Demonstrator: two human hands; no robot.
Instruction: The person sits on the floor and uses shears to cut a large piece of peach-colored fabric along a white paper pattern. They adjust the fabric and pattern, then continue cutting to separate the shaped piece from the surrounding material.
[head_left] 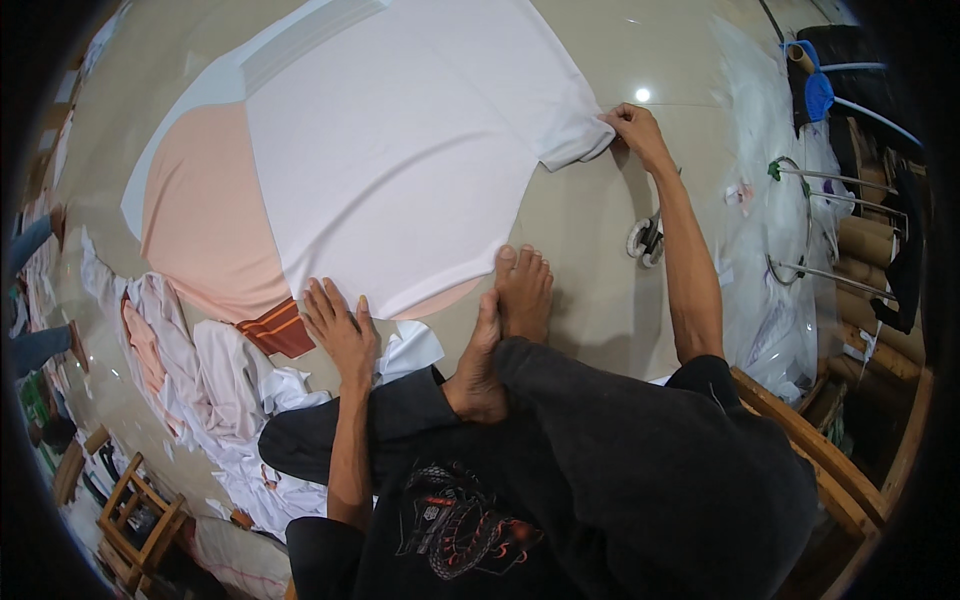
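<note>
A large sheet of white fabric point(400, 130) lies spread on the tiled floor, with a peach fabric panel point(205, 200) along its left side. My right hand point(638, 132) pinches the corner of the white fabric at the far right, where the edge is folded over. Near me, my left hand point(340, 330) rests flat with fingers spread on the fabric's lower edge, next to a rust-coloured striped piece point(280, 330). My bare foot point(524, 292) touches the fabric's near edge. Scissors point(648, 238) with pale handles lie on the floor beside my right forearm.
Loose white and peach cloth scraps point(225, 380) are heaped at the left. Clear plastic sheeting point(765, 250) lies at the right, beside a metal rack point(840, 180) and cardboard rolls point(868, 240). A wooden frame point(140, 520) stands at lower left. Another person's hands show at the far left.
</note>
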